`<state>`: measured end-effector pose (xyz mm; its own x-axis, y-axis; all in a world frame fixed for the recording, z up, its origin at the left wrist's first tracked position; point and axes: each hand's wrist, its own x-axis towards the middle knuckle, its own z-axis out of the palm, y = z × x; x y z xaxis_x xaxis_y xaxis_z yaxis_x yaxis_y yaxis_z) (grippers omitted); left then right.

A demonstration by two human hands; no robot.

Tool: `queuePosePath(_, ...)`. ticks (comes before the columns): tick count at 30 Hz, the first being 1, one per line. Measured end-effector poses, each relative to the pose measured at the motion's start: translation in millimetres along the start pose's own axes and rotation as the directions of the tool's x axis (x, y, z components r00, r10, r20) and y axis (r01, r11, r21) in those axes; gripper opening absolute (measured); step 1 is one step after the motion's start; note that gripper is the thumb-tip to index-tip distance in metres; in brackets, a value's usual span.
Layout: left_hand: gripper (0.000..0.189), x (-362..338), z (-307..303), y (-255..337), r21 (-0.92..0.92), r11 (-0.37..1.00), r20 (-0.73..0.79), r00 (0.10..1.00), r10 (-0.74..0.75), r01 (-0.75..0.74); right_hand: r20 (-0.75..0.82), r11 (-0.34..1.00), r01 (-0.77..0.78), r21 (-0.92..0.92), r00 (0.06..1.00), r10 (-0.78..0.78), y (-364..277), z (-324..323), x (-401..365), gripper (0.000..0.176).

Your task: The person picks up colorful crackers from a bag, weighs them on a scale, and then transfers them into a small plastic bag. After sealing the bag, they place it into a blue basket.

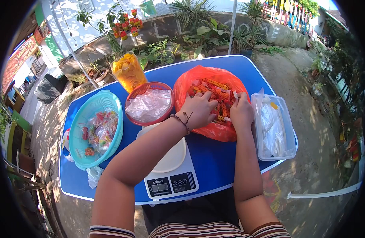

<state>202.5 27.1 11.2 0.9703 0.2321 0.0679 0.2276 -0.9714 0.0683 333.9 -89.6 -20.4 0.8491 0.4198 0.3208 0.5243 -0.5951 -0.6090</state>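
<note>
Orange plastic bag [218, 134] is gaping on the blue desk [214, 158], showing red and yellow pieces [217, 85]; left hand [198, 109] and right hand [241, 113] are resting among them, grip unclear

Orange plastic bag [216, 133], thin and glossy, is sitting on the far right part of the blue table [214, 166]. Its mouth is lying wide open, its walls are slumping outward in crumpled folds, and its near wall is bulging toward the table's front edge. Small pieces [216, 89], red, orange and yellow with a few pale ones, are lying heaped loosely inside, filling the bag's middle; their exact kind is too small to tell
</note>
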Motion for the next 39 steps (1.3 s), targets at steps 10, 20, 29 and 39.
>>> queuePosePath(10,0.042,6,-6,-3,0.161,0.987,-0.079,0.996,0.041,-0.028,-0.121,0.950,0.251,0.183,0.965,-0.232,16,32,16,0.021)
queuePosePath(20,0.034,24,16,-12,0.158,0.987,-0.231,0.973,0.017,0.020,0.069,0.955,0.214,0.204,0.970,-0.232,20,31,12,0.028)
queuePosePath(29,0.039,25,6,-5,0.051,0.995,-0.172,0.983,-0.071,0.081,0.183,0.953,0.175,0.246,0.958,-0.223,26,32,17,0.029)
queuePosePath(39,0.018,28,6,-26,-0.391,0.919,-0.303,0.949,-0.086,-0.041,0.072,0.843,0.006,0.538,0.996,-0.054,18,22,11,0.027)
